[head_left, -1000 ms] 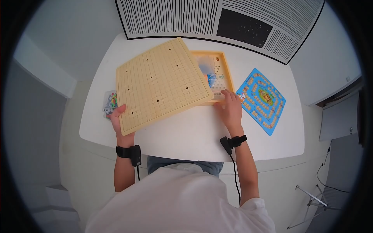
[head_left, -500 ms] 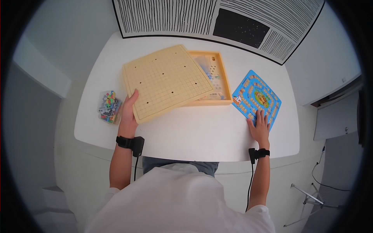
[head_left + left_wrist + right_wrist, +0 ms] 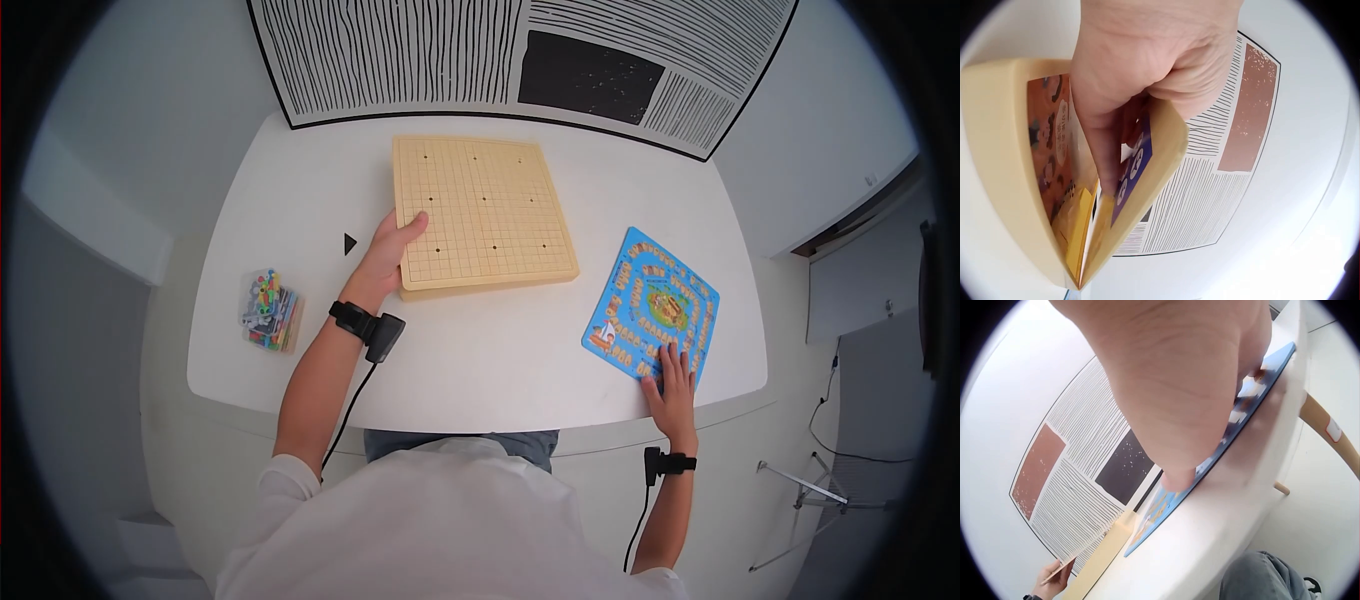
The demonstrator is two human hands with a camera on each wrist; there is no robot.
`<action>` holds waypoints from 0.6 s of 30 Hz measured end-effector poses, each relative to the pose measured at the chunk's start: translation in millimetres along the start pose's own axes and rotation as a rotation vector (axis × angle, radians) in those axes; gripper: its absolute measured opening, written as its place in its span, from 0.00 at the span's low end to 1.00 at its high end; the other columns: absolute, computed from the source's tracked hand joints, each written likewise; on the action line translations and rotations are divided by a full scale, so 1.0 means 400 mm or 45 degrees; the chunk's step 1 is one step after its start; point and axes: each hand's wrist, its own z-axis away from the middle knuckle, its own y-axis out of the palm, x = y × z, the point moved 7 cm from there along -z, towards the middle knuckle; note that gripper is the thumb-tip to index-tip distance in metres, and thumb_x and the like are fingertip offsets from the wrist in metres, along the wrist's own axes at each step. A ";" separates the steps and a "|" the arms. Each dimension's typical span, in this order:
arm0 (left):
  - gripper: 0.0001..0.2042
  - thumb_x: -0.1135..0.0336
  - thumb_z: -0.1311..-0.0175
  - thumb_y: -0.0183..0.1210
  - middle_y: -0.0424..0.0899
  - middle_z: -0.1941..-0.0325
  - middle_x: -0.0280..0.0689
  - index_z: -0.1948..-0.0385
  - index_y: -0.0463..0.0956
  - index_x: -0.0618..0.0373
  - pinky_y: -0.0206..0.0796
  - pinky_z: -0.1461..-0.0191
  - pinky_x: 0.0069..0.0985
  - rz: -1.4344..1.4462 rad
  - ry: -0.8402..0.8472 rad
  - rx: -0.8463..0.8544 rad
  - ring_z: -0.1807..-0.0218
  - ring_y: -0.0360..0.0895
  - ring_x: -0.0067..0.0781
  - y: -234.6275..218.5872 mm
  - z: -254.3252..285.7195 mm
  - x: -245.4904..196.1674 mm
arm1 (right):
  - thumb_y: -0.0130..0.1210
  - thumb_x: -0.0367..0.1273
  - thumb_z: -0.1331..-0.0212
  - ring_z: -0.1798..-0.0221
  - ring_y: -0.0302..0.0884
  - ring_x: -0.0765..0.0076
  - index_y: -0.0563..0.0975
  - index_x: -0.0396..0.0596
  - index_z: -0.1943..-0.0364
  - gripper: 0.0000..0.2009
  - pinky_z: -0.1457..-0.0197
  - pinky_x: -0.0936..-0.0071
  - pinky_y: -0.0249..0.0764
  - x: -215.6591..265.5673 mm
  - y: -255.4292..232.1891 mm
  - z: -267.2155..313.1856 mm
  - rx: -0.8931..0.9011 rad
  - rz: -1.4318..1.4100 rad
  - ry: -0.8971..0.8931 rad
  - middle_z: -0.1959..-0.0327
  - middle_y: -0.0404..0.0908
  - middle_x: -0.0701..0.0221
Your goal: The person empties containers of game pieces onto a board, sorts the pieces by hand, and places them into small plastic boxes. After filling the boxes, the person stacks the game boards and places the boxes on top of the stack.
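My left hand [image 3: 385, 255] grips the left edge of a pale wooden grid board [image 3: 485, 200], thumb on top and fingers underneath. This board lies over a shallow wooden box [image 3: 490, 289] as its cover. In the left wrist view it stands at an angle to the box [image 3: 997, 137], with the fingers in the wedge between them and an orange printed sheet [image 3: 1047, 137] inside the box. Over on the right, my right hand [image 3: 675, 395] rests with fingers spread on the near corner of a blue game board [image 3: 625, 290], which lies flat near the table's front edge.
A clear plastic box [image 3: 270, 315] of small colourful pieces sits at the table's left side. Between it and the wooden box lies a small black triangle [image 3: 349, 244]. A framed black-and-white striped picture [image 3: 400, 60] stands behind the white table [image 3: 500, 360].
The grid board has swung right and come down over the box, hiding its contents. My right hand has left the box for the blue board, which has slid nearer the front edge.
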 end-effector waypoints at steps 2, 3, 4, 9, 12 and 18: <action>0.26 0.65 0.19 0.57 0.76 0.29 0.47 0.27 0.62 0.65 0.77 0.31 0.35 0.004 -0.028 0.003 0.31 0.78 0.39 -0.014 -0.078 0.015 | 0.51 0.47 0.24 0.11 0.41 0.45 0.62 0.49 0.19 0.33 0.12 0.41 0.34 0.008 0.003 -0.003 -0.025 -0.071 0.030 0.13 0.54 0.62; 0.26 0.65 0.19 0.57 0.76 0.30 0.47 0.27 0.62 0.66 0.77 0.31 0.35 0.010 -0.034 -0.008 0.31 0.78 0.39 -0.012 -0.084 0.021 | 0.51 0.47 0.24 0.11 0.41 0.45 0.62 0.49 0.19 0.33 0.12 0.41 0.34 -0.001 0.009 0.008 -0.024 -0.080 0.030 0.13 0.54 0.62; 0.26 0.65 0.19 0.57 0.76 0.30 0.47 0.27 0.62 0.66 0.77 0.31 0.35 0.004 -0.043 -0.003 0.31 0.78 0.39 -0.010 -0.104 0.024 | 0.53 0.46 0.25 0.11 0.43 0.44 0.64 0.49 0.21 0.33 0.12 0.40 0.35 -0.005 0.011 0.010 -0.072 -0.111 0.030 0.14 0.55 0.62; 0.23 0.67 0.18 0.55 0.78 0.32 0.48 0.29 0.64 0.67 0.79 0.34 0.34 -0.027 -0.053 -0.013 0.34 0.80 0.38 -0.022 -0.149 0.043 | 0.56 0.41 0.26 0.13 0.48 0.42 0.67 0.45 0.24 0.30 0.13 0.43 0.42 -0.042 0.046 0.036 -0.263 -0.141 0.022 0.16 0.60 0.59; 0.19 0.71 0.18 0.53 0.81 0.36 0.48 0.31 0.65 0.69 0.80 0.35 0.33 -0.330 0.033 -0.114 0.37 0.83 0.37 -0.027 -0.134 0.013 | 0.60 0.40 0.27 0.18 0.56 0.39 0.67 0.39 0.26 0.31 0.16 0.47 0.53 -0.121 0.055 0.092 -0.703 -0.213 0.301 0.22 0.65 0.48; 0.18 0.73 0.18 0.51 0.84 0.40 0.48 0.33 0.67 0.73 0.80 0.37 0.30 -0.391 0.020 -0.378 0.41 0.85 0.33 -0.086 -0.142 0.034 | 0.66 0.50 0.31 0.50 0.83 0.59 0.70 0.34 0.34 0.35 0.50 0.65 0.79 -0.264 0.094 0.151 -0.704 -0.613 0.912 0.49 0.83 0.53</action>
